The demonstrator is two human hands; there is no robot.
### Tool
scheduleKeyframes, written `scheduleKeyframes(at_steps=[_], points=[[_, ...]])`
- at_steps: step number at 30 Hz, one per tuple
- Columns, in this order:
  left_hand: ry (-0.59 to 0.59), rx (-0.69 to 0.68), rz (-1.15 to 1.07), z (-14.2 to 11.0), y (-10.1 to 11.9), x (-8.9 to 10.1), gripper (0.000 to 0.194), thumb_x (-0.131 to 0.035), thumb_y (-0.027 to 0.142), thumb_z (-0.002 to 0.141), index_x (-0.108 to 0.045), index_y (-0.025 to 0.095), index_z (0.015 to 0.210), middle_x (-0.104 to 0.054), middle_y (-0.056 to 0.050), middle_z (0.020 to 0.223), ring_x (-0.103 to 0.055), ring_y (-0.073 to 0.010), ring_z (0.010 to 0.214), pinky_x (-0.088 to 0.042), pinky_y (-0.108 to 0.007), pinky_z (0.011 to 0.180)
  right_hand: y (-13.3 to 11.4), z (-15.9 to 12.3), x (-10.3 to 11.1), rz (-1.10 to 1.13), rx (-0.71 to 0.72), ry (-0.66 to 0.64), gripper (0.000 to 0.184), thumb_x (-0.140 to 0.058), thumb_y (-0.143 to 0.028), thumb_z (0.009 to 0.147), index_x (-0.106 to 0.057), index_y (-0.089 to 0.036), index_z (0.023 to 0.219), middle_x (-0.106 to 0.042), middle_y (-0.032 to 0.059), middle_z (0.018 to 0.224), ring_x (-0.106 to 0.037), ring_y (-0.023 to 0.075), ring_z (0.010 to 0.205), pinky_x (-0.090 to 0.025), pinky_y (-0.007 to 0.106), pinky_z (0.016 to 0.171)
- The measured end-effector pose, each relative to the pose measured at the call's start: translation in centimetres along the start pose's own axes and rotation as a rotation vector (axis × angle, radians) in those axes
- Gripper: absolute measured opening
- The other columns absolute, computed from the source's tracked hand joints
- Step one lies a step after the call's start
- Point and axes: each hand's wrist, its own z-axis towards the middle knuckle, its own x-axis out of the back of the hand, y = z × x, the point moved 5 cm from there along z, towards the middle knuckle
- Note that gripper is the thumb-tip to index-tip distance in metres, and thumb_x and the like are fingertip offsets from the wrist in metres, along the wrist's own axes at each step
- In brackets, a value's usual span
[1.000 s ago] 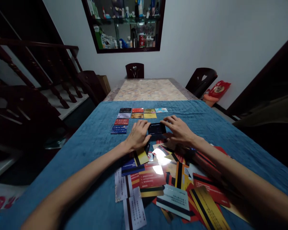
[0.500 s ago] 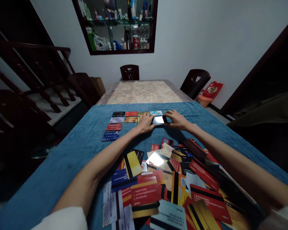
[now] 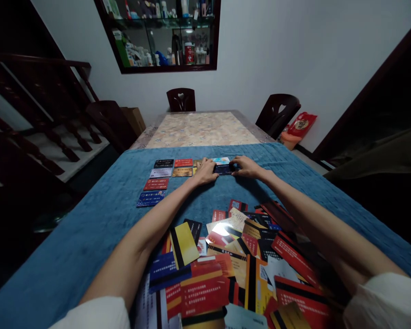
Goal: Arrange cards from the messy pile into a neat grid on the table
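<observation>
A black card (image 3: 223, 170) lies just below a light blue card (image 3: 220, 161) in the head view. My left hand (image 3: 205, 172) grips its left edge and my right hand (image 3: 246, 167) its right edge, fingers closed at both ends. My left hand partly hides the yellow cards beside it. Laid in neat rows to the left are a black card (image 3: 163, 163), a red card (image 3: 183, 162), a silver card (image 3: 160, 172), a gold card (image 3: 182, 172), a red card (image 3: 156, 184) and a blue card (image 3: 151, 198).
A loose pile of overlapping cards (image 3: 205, 288) covers the near side of the blue cloth (image 3: 106, 228), under and between my forearms. Beyond the cloth, the patterned tabletop (image 3: 205, 128) runs back to a chair (image 3: 181, 99). Another chair (image 3: 277, 114) stands at the right.
Both hands have carried the black card away from me, from above the pile to the spot under the light blue card. Its bright glare is gone and it appears flat now.
</observation>
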Motion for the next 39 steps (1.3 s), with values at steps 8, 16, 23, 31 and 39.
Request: scheduleKeyframes(at_steps=[8,16,23,31,39], points=[[0.000,0.014,0.002,0.0,-0.3,-0.3,0.029,-0.060,0.032,0.086,-0.067,0.016,0.110,-0.062,-0.014,0.127,-0.043,-0.0336,0.124,-0.036,-0.056,0.101,0.5,0.0,-0.4,0.128,-0.019,-0.027,0.039,-0.074,-0.027,0.074,-0.074,-0.017,0.112,-0.072,0.0092,0.111,-0.066,0.0244,0.097,-0.049,0.032,0.085],[0.016,-0.045,0.033,-0.2,0.2,-0.2,0.025,-0.058,0.027,0.088,-0.072,0.018,0.107,-0.062,-0.014,0.123,-0.044,-0.0341,0.124,-0.037,-0.057,0.100,0.6,-0.3,-0.7,0.144,-0.034,0.004,0.039,-0.074,-0.031,0.076,-0.074,-0.018,0.113,-0.073,0.0083,0.108,-0.066,0.0229,0.089,-0.049,0.032,0.082],[0.025,-0.074,0.043,-0.3,0.6,-0.3,0.022,-0.055,0.023,0.090,-0.073,0.020,0.103,-0.064,-0.013,0.118,-0.043,-0.0343,0.123,-0.035,-0.059,0.100,0.5,-0.2,-0.8,0.121,-0.050,0.031,0.036,-0.073,-0.034,0.076,-0.076,-0.020,0.109,-0.073,0.0065,0.103,-0.065,0.0230,0.089,-0.048,0.030,0.081],[0.009,-0.088,0.111,-0.9,1.3,0.0,0.026,-0.052,0.020,0.091,-0.069,0.017,0.110,-0.063,-0.016,0.122,-0.043,-0.0351,0.124,-0.037,-0.059,0.098,0.3,-0.3,-0.8,0.101,-0.098,0.015,0.039,-0.072,-0.033,0.077,-0.075,-0.020,0.113,-0.073,0.0068,0.107,-0.065,0.0233,0.093,-0.048,0.030,0.083],[0.038,-0.145,0.101,-3.2,1.5,1.3,0.028,-0.052,0.019,0.090,-0.066,0.018,0.114,-0.060,-0.014,0.128,-0.041,-0.0331,0.127,-0.035,-0.056,0.100,0.0,-0.4,-0.6,0.077,-0.140,-0.012,0.043,-0.069,-0.035,0.077,-0.074,-0.019,0.116,-0.073,0.0070,0.106,-0.065,0.0232,0.091,-0.048,0.028,0.078]])
